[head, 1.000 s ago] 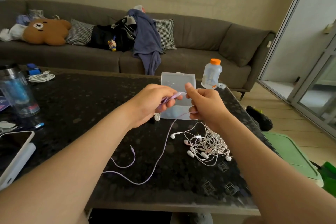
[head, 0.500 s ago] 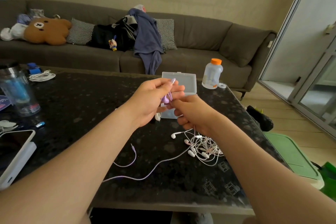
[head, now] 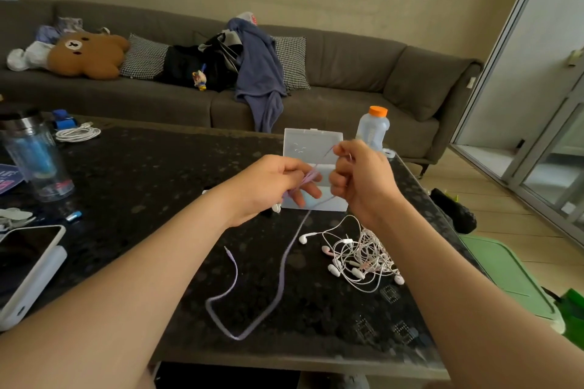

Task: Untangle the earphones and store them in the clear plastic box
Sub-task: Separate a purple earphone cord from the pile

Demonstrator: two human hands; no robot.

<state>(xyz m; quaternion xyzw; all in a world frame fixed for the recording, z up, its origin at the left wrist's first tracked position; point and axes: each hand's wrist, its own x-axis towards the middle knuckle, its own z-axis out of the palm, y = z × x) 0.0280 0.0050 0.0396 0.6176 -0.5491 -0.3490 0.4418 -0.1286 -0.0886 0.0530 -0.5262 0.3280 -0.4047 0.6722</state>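
Winding looked to be the step in hand. The lilac earphone cord (head: 284, 265) was gathered in loops at the left hand (head: 278, 180), whose fingers curled round the bundle. The right hand (head: 360, 177) pinched a stretch of the same cord and drew it up and away to the right. Below the hands the rest of the cord dropped to the dark table (head: 142, 174), ran toward the person, bent back near the front edge and ended at its jack plug (head: 227, 251), which lay free.

The clear plastic box (head: 311, 142) sat just behind the hands, seemingly open, and I could not tell whether anything was in it. The white earphones (head: 363, 257) lay in a knot beside the right forearm, untouched.

By my reckoning the next move called for laying that drawn length round the left fingers and feeding in the slack without snagging the plug. The coil could then be set in the box.

Half a second earlier the right hand had been tucked low under the left. It had since risen level with the box's upper half. The cord on the table, flatter then, had been pulled steeper, and its bend had shifted.
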